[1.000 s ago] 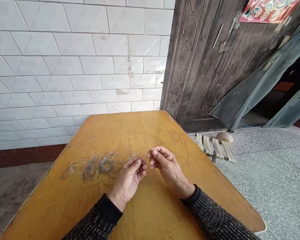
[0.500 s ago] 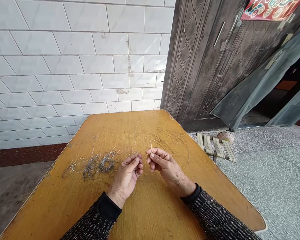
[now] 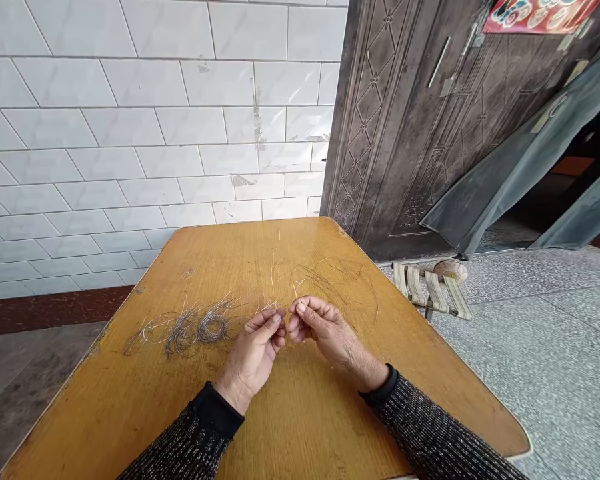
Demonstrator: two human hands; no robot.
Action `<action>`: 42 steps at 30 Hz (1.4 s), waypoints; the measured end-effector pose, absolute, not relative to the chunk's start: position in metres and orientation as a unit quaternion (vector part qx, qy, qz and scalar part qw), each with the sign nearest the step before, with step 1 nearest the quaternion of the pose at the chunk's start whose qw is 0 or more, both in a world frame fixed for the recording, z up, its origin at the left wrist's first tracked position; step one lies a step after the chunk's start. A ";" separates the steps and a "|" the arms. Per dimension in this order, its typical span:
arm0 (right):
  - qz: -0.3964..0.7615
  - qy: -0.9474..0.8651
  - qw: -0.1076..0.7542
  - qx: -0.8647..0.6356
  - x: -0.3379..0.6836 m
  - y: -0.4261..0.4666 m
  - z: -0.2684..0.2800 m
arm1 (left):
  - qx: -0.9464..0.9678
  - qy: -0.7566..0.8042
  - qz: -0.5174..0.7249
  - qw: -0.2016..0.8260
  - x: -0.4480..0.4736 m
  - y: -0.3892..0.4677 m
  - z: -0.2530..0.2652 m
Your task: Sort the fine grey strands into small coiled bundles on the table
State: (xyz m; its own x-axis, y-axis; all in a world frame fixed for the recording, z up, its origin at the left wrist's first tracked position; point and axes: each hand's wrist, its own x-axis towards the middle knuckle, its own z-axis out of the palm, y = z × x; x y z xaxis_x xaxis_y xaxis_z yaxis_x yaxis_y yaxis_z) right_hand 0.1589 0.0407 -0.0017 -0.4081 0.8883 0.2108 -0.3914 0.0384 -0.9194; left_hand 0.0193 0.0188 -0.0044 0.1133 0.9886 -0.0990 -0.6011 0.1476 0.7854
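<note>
Both hands are over the middle of the wooden table [image 3: 300,413], fingertips almost meeting. My left hand [image 3: 253,357] is closed in a pinch on thin wire; one pale wire [image 3: 273,267] extends up past its fingertips, and short ends poke out beside them. My right hand [image 3: 337,340] pinches another thin wire [image 3: 295,291], whose tip sticks up above the thumb and forefinger. The exact spot where the wires pass between the fingers is hidden. Left of my left hand lie coils of grey wire [image 3: 213,327]. Loose, thin brownish wires [image 3: 347,270] spread out beyond my right hand.
White wall tiles [image 3: 145,127] rise behind the table. At the right are a dark carved door [image 3: 380,133] and a grey-green curtain [image 3: 505,173]. A striped folding stool [image 3: 433,292] stands beside the table's right edge, with a ball [image 3: 451,269] behind it.
My right hand has moved slightly left, narrowing the gap to my left hand. The wire tip in it now leans further left. My left hand has barely moved.
</note>
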 end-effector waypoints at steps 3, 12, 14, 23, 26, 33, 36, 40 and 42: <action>0.655 -0.530 0.484 -0.238 0.158 0.040 -0.001 | 0.315 0.316 0.573 0.687 0.019 0.018 -0.003; 0.592 -0.542 0.513 -0.305 0.160 0.043 -0.002 | 0.365 0.369 0.564 0.643 0.019 0.015 0.002; 0.539 -0.572 0.521 -0.334 0.159 0.043 -0.004 | 0.390 0.385 0.565 0.617 0.019 0.013 0.004; 0.258 -0.734 0.463 -0.424 0.163 0.042 -0.008 | 0.459 0.438 0.552 0.541 0.020 0.010 0.007; 0.152 -0.768 0.439 -0.441 0.165 0.042 -0.008 | 0.474 0.447 0.543 0.529 0.021 0.009 0.009; 0.043 -0.792 0.437 -0.424 0.166 0.041 -0.009 | 0.506 0.445 0.538 0.507 0.020 0.009 0.010; 0.028 -0.807 0.426 -0.409 0.166 0.040 -0.009 | 0.516 0.446 0.535 0.498 0.019 0.011 0.007; 0.031 -0.822 0.417 -0.386 0.167 0.041 -0.008 | 0.536 0.455 0.531 0.472 0.018 0.013 0.003; 0.037 -0.826 0.411 -0.383 0.167 0.040 -0.008 | 0.547 0.456 0.535 0.455 0.017 0.013 0.002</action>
